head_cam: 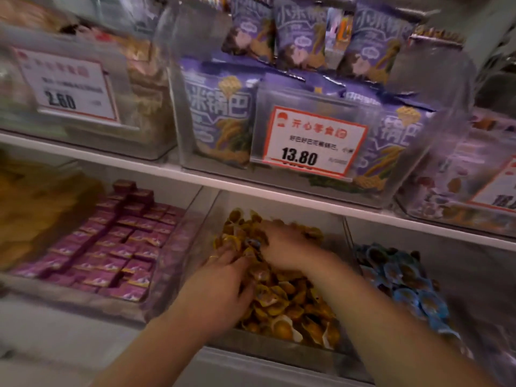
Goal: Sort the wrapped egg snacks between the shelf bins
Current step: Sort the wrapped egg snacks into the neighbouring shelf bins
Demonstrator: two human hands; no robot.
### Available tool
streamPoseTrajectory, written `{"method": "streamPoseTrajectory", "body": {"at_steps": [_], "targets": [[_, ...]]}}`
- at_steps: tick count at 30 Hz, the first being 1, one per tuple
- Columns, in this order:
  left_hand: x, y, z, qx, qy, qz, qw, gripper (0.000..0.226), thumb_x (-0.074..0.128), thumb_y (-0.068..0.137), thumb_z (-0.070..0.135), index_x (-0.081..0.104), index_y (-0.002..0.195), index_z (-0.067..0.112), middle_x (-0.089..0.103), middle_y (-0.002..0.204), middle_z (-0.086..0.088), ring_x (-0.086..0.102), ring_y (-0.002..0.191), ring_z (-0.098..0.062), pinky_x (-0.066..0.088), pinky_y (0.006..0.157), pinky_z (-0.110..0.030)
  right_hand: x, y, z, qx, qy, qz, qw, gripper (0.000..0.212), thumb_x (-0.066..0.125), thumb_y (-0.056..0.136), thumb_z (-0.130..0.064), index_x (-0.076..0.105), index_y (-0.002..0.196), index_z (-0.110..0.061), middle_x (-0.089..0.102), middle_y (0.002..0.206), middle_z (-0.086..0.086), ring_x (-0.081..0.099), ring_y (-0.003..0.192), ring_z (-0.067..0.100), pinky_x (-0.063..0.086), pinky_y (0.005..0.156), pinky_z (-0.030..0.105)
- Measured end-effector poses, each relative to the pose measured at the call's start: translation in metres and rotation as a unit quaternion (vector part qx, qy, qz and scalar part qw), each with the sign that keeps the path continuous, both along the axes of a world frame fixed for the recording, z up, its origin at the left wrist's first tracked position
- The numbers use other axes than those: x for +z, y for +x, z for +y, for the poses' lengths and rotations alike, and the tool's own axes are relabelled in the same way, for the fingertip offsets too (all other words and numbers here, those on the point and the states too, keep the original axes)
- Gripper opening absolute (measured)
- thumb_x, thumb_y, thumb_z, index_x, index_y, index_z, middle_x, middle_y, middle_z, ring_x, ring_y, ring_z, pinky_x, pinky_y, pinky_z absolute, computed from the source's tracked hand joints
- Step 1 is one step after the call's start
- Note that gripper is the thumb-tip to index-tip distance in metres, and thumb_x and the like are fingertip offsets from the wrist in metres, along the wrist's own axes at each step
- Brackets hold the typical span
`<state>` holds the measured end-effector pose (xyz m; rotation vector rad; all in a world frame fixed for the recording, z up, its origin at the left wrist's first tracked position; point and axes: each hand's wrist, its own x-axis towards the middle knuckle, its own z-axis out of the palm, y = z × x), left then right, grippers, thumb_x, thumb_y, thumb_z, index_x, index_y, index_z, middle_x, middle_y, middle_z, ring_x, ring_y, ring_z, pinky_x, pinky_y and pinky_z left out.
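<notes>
The white upper shelf [195,177] carries clear bins: one with purple snack bags [321,152] in the middle, a blurred one [83,107] to its left, another [460,191] to its right. Below that shelf sit bins of purple boxes [92,297], yellow-wrapped egg snacks [279,350] and blue-wrapped ones [460,275].

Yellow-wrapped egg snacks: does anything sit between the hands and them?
Nothing visible: both the left hand and right hand are already in the pile of yellow-wrapped egg snacks. The blue-wrapped snacks lie in the neighbouring bin.
</notes>
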<state>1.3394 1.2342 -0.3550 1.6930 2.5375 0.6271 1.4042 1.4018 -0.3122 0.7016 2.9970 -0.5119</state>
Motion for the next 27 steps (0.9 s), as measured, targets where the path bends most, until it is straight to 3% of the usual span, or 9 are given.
{"method": "streamPoseTrajectory", "body": {"at_steps": [4,11,13,15,19,21,23,25,27], "targets": [[-0.004,-0.001,0.002,-0.002,-0.022,0.000,1.000,0.053,0.030,0.087,0.050,0.049,0.132,0.032,0.051,0.135,0.008,0.031,0.142,-0.018,0.036,0.111,-0.036,-0.025,-0.019,0.013,0.027,-0.025,-0.046,0.998,0.020,0.058,0.091,-0.032,0.070,0.100,-0.019,0.070,0.107,0.007,0.065,0.100,0.026,0.052,0.084,0.033],[0.001,-0.003,0.001,-0.010,-0.022,-0.020,0.999,0.047,0.035,0.089,0.048,0.053,0.128,0.029,0.054,0.130,0.004,0.036,0.139,-0.019,0.039,0.109,-0.040,0.004,-0.005,0.042,-0.073,0.026,-0.059,0.995,0.018,0.070,0.082,-0.040,0.063,0.091,-0.026,0.065,0.099,-0.001,0.063,0.096,0.019,0.043,0.072,0.024],[0.007,-0.002,0.002,0.002,0.034,-0.068,0.997,0.044,0.042,0.092,0.050,0.054,0.129,0.030,0.057,0.127,0.005,0.047,0.128,-0.017,0.045,0.101,-0.036,0.023,0.012,0.046,-0.112,-0.031,0.001,0.993,0.015,0.068,0.089,-0.036,0.063,0.084,-0.023,0.065,0.085,-0.005,0.063,0.076,0.007,0.039,0.059,0.019],[0.015,-0.001,0.003,0.023,0.115,-0.126,0.985,0.049,0.050,0.091,0.056,0.048,0.135,0.034,0.061,0.122,0.010,0.058,0.114,-0.012,0.051,0.091,-0.032,0.037,0.025,0.033,-0.125,-0.197,0.086,0.969,0.014,0.066,0.094,-0.030,0.067,0.083,-0.020,0.069,0.078,-0.005,0.063,0.062,-0.001,0.043,0.054,0.012],[0.027,0.004,0.003,0.013,0.208,-0.210,0.955,0.040,0.065,0.088,0.046,0.054,0.126,0.040,0.070,0.105,0.015,0.065,0.097,-0.003,0.051,0.077,-0.024,0.032,0.038,-0.008,-0.073,-0.340,0.140,0.927,0.007,0.070,0.088,-0.027,0.074,0.092,-0.023,0.077,0.093,-0.003,0.070,0.089,0.008,0.054,0.083,0.025],[0.030,0.003,0.001,0.018,0.227,-0.177,0.957,0.029,0.066,0.091,0.029,0.061,0.118,0.037,0.072,0.098,0.013,0.066,0.090,-0.007,0.046,0.068,-0.021,0.028,0.040,-0.015,-0.093,-0.289,0.160,0.939,0.014,0.068,0.090,-0.036,0.074,0.096,-0.025,0.076,0.097,-0.004,0.070,0.095,0.011,0.054,0.089,0.030],[0.032,0.002,-0.002,0.027,0.232,-0.174,0.957,0.024,0.063,0.093,0.024,0.063,0.115,0.033,0.072,0.095,0.011,0.066,0.086,-0.009,0.045,0.066,-0.024,0.034,0.047,-0.013,-0.103,-0.180,0.115,0.971,0.021,0.061,0.094,-0.043,0.073,0.094,-0.025,0.075,0.094,-0.003,0.068,0.091,0.010,0.053,0.087,0.030],[0.031,0.003,-0.004,0.031,0.225,-0.184,0.956,0.020,0.061,0.095,0.028,0.061,0.115,0.032,0.070,0.094,0.012,0.065,0.083,-0.007,0.044,0.063,-0.023,0.034,0.057,-0.011,-0.069,-0.175,-0.017,0.982,0.032,0.052,0.101,-0.037,0.073,0.090,-0.014,0.074,0.090,0.009,0.066,0.082,0.017,0.053,0.080,0.034],[0.030,0.004,-0.005,0.044,0.231,-0.232,0.944,0.017,0.061,0.095,0.031,0.060,0.111,0.034,0.070,0.092,0.013,0.064,0.080,-0.002,0.049,0.064,-0.024,0.027,0.062,-0.015,-0.004,-0.154,-0.150,0.977,0.038,0.048,0.102,-0.036,0.068,0.075,-0.018,0.065,0.071,-0.002,0.056,0.069,0.013,0.048,0.070,0.034]]}}
